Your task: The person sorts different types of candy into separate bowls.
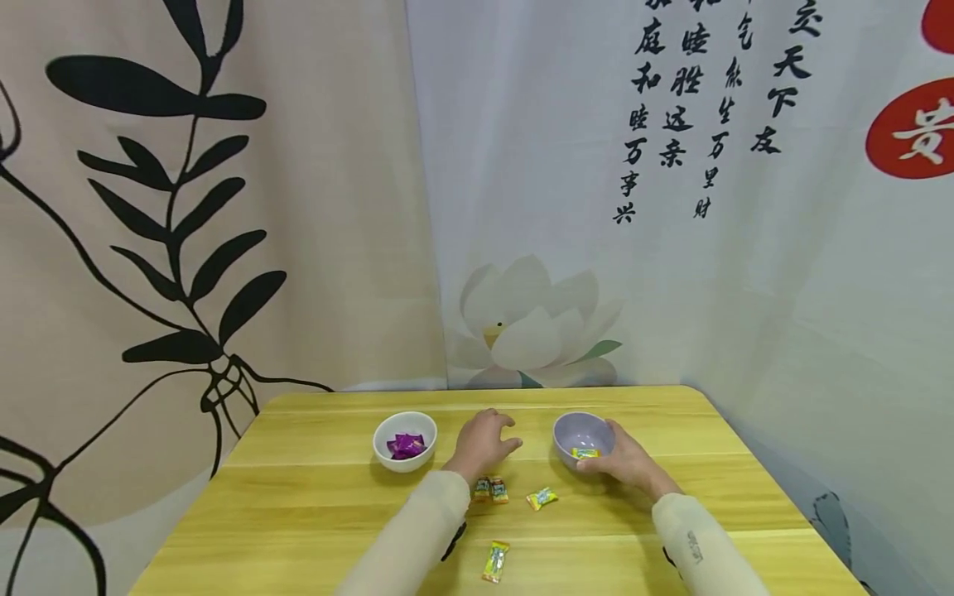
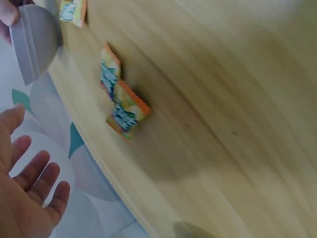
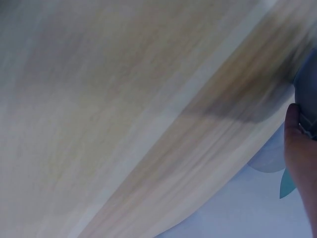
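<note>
My right hand (image 1: pixel 633 462) grips the rim of a lavender bowl (image 1: pixel 570 428), thumb at the near side. Inside that bowl lies a yellow wrapped candy (image 1: pixel 585 453). The bowl (image 2: pixel 38 44) looks tipped in the left wrist view. My left hand (image 1: pixel 483 443) hovers between the two bowls, fingers loosely bent and holding nothing. Just below it on the table are two orange-ended wrapped candies (image 1: pixel 498 490), side by side. A yellow candy (image 1: pixel 542 498) lies to their right, and another yellow candy (image 1: pixel 495 561) is nearer to me.
A white bowl (image 1: pixel 402 467) with purple wrapped candies (image 1: pixel 406 446) stands left of my left hand. The wooden table (image 1: pixel 298 497) ends at a back edge close behind the bowls. Behind it hangs a printed cloth (image 1: pixel 537 207) with a lotus and writing.
</note>
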### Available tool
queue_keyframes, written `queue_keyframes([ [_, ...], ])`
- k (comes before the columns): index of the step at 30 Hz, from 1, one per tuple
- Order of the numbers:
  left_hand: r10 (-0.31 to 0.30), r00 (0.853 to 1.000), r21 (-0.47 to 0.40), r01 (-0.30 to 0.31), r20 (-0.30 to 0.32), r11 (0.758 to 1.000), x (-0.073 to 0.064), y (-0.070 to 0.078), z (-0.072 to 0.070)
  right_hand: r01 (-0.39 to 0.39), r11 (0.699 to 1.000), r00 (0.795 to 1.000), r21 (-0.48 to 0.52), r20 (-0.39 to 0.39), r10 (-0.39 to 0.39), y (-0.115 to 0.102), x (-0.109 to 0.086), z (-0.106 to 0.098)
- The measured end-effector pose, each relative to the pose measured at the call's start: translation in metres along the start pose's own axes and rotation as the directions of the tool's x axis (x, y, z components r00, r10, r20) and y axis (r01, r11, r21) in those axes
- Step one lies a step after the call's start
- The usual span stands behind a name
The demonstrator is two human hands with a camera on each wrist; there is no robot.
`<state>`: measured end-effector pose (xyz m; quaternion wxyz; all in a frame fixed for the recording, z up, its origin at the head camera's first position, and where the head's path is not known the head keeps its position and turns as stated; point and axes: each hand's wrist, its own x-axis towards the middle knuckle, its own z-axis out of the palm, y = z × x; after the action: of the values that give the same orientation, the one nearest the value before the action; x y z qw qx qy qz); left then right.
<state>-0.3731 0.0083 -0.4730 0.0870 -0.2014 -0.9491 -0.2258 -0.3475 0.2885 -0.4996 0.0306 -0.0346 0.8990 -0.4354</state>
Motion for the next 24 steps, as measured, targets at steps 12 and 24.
queue_keyframes([
  [12,-0.034,0.999,-0.033,0.035,0.018,0.999,-0.032,-0.022,-0.006,0.002,1.0,1.0,0.019,0.005,-0.002,0.004,0.002,0.001],
  [24,-0.045,0.997,0.012,0.046,-0.063,0.999,-0.071,-0.043,0.003,0.019,1.0,1.0,0.021,0.016,-0.02,0.003,0.002,0.0],
])
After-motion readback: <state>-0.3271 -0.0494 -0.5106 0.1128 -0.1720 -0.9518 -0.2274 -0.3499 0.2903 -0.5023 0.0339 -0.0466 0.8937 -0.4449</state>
